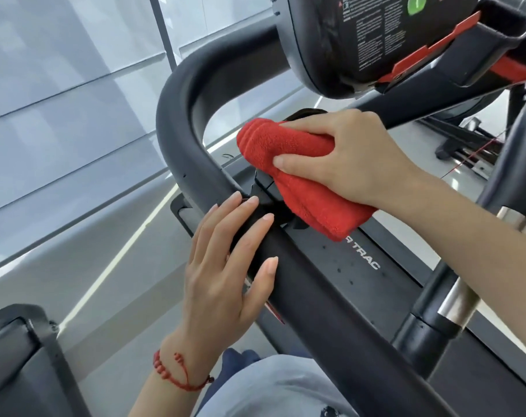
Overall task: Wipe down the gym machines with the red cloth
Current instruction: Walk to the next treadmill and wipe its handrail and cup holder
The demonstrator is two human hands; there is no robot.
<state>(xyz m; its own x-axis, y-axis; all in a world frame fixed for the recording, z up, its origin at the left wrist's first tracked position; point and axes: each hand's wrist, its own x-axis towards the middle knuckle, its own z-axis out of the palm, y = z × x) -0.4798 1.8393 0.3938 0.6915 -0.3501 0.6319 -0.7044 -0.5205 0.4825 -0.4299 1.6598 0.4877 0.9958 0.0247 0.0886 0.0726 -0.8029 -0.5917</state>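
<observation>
Two hands work mid-frame: right hand (pixel 350 155) clenches the folded red cloth (pixel 298 173), left hand (pixel 225 266) rests flat, grasping nothing, on the treadmill handrail (pixel 316 299). Loose cloth could snag in the joint.

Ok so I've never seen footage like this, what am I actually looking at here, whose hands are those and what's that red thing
This is a single picture from a camera worn on a person's head, looking down at their own two bare hands; there is no robot. The right hand grips a folded red cloth and presses it onto a gym machine, near where its black handrail joins the frame. The left hand rests flat and open on that handrail, a red bracelet on its wrist. Above hangs the machine's console, covered in small printed text.
</observation>
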